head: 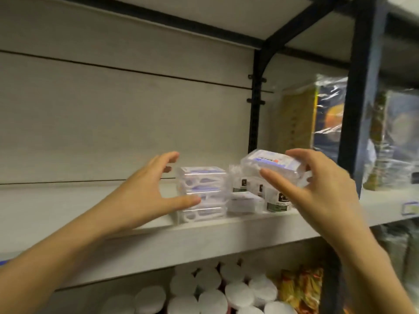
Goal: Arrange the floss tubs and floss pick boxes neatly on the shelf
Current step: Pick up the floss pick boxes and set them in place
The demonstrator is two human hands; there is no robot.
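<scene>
Our right hand (317, 189) grasps a clear floss pick box (272, 165) between thumb and fingers, holding it tilted just above the floss tubs (275, 201) on the shelf (204, 236). Left of the tubs stands a stack (204, 193) of the same boxes. Our left hand (145, 191) is spread beside it, fingers released, thumb at the stack's near left corner. White-lidded jars (226, 291) sit on the level below.

Reads as clear glossy plastic on floss pick boxes (201, 193), white labelled plastic on floss tubs (277, 200), smooth matt pale board on shelf (204, 234), dark painted metal on upright (362, 98), shiny crinkled film over packets (328, 114).
</scene>
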